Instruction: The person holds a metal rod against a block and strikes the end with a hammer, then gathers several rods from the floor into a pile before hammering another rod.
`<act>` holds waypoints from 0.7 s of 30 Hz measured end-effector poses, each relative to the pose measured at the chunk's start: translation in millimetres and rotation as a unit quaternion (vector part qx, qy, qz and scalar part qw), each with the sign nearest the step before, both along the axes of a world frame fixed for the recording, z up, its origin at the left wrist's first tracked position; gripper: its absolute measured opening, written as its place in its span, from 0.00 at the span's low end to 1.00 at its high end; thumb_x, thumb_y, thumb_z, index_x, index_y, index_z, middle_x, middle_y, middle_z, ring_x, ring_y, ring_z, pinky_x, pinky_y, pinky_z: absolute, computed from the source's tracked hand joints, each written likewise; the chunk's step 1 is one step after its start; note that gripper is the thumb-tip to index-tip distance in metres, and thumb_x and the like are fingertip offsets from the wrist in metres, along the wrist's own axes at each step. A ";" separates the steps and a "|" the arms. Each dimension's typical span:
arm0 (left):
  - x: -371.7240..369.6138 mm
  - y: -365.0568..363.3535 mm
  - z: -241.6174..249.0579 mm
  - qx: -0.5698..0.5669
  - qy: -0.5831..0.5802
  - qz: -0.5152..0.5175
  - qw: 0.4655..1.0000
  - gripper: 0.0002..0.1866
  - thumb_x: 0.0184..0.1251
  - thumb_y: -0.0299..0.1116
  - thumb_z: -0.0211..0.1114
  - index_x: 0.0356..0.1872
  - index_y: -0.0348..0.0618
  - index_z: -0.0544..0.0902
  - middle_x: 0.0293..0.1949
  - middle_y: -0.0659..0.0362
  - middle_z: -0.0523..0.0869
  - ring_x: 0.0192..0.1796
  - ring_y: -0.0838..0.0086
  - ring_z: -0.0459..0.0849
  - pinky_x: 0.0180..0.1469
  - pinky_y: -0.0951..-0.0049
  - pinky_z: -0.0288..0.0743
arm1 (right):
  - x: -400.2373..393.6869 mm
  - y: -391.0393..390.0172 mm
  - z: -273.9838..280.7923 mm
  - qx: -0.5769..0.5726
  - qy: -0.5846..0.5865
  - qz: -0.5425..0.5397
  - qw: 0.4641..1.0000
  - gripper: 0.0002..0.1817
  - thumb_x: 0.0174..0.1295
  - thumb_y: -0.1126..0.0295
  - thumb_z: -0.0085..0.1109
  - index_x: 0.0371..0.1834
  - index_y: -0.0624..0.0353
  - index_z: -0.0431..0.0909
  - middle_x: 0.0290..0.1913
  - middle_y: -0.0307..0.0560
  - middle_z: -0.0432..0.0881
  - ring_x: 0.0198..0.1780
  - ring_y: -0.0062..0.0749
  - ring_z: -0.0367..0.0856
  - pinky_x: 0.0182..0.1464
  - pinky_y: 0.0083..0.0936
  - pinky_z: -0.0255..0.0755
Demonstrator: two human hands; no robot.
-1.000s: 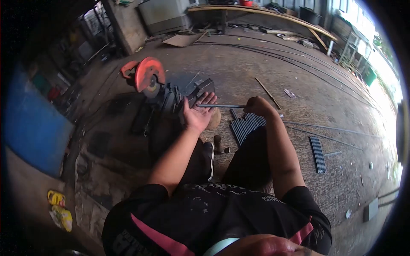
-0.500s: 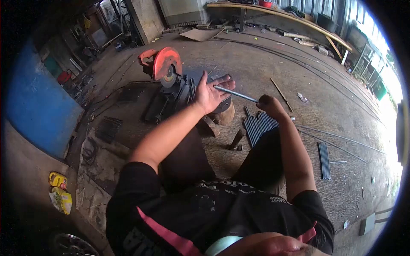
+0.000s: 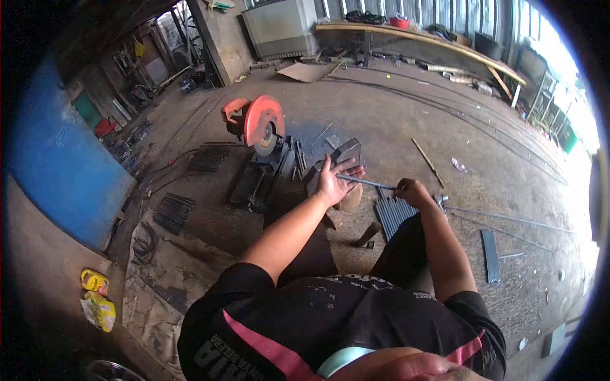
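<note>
My left hand (image 3: 338,181) is open, palm up with the fingers spread. The end of a thin metal rod (image 3: 370,183) rests against its palm. My right hand (image 3: 413,192) is closed around the rod's other end. Just beyond my left hand is a dark metal block (image 3: 347,151), and a wooden stump (image 3: 351,198) shows partly below the fingers. Several cut rods (image 3: 395,214) lie side by side on the floor under my right hand. A short dark hammer-like tool (image 3: 366,235) stands between my knees.
A cut-off saw with a red guard (image 3: 263,120) stands ahead to the left. Dark rods (image 3: 173,213) are piled on the floor at left, near a blue panel (image 3: 79,159). Long rods (image 3: 508,217) stretch to the right. A long wooden bench (image 3: 419,39) runs along the back.
The view has shifted, so the saw and bench sit lower in it. My left hand has moved off the metal block, which now shows beyond it. The rod still spans both hands.
</note>
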State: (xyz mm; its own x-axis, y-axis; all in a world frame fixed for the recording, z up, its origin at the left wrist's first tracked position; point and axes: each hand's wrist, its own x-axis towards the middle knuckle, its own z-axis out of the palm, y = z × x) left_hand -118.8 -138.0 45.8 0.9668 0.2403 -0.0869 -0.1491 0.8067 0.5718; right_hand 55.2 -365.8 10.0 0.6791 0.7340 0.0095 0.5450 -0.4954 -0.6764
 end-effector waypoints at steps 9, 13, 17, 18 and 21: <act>-1.9 2.8 0.1 -0.001 0.017 0.027 0.999 0.42 0.67 0.68 0.40 0.54 0.32 0.74 0.50 0.41 0.80 0.57 0.51 0.77 0.63 0.52 0.66 | -3.8 7.6 5.6 -0.001 0.009 0.011 1.000 0.14 0.52 0.61 0.68 0.36 0.58 0.82 0.31 0.50 0.85 0.35 0.34 0.82 0.40 0.31 0.74; -1.2 0.0 -0.4 -0.020 0.004 0.019 1.000 0.44 0.68 0.68 0.38 0.55 0.29 0.73 0.51 0.40 0.79 0.57 0.50 0.76 0.64 0.51 0.65 | 6.4 6.9 -7.6 -0.010 0.009 -0.006 1.000 0.17 0.51 0.59 0.69 0.37 0.60 0.82 0.35 0.51 0.85 0.38 0.39 0.83 0.43 0.33 0.74; -2.1 -1.7 3.3 -0.026 -0.007 0.004 1.000 0.46 0.66 0.70 0.37 0.55 0.29 0.74 0.53 0.39 0.78 0.58 0.48 0.76 0.65 0.51 0.64 | 2.7 2.5 1.0 -0.003 0.018 0.019 1.000 0.22 0.47 0.56 0.72 0.39 0.61 0.80 0.37 0.53 0.84 0.41 0.39 0.83 0.45 0.34 0.75; -2.9 -1.8 4.5 -0.030 -0.003 0.004 1.000 0.46 0.66 0.70 0.37 0.55 0.29 0.74 0.53 0.39 0.78 0.58 0.48 0.76 0.65 0.51 0.64 | 1.5 3.1 3.2 -0.013 0.018 0.024 0.999 0.25 0.45 0.54 0.74 0.39 0.62 0.79 0.38 0.55 0.84 0.42 0.41 0.83 0.45 0.34 0.75; -4.0 -2.7 8.2 -0.011 -0.018 -0.002 1.000 0.47 0.64 0.71 0.38 0.57 0.30 0.73 0.54 0.39 0.78 0.59 0.48 0.75 0.65 0.50 0.63 | -1.9 4.6 7.3 -0.013 -0.001 0.022 1.000 0.26 0.42 0.55 0.76 0.40 0.62 0.79 0.38 0.53 0.84 0.41 0.39 0.82 0.45 0.34 0.74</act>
